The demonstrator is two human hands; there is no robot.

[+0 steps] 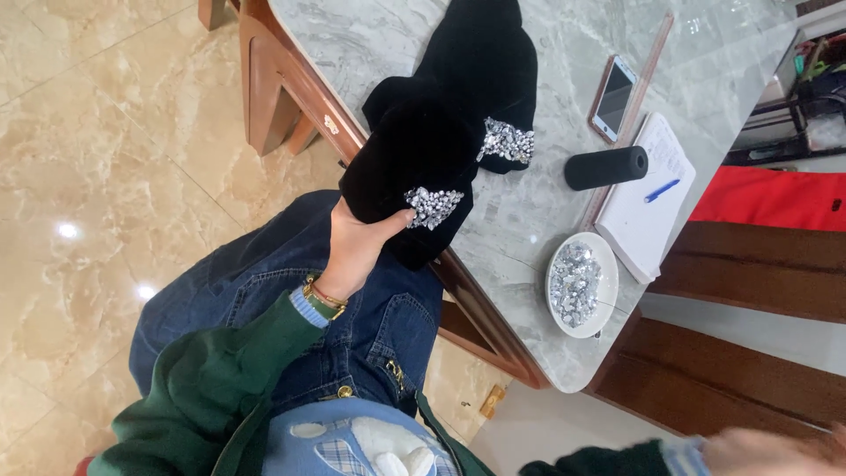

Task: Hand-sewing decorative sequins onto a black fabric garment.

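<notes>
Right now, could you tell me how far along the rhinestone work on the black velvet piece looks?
Two rhinestone patches already sit on the black velvet fabric. The left hand holds the fabric's edge, its thumb beside the nearer patch, while the right hand is blurred at the frame's lower corner, holding nothing I can see. The white dish on the marble table holds many loose stones, so more may remain.

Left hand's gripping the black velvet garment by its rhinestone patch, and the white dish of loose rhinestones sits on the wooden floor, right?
Not quite. The left hand does grip the black velvet garment by a rhinestone patch, but the white dish of rhinestones sits on the marble table, near its edge. The head view shows this.
</notes>
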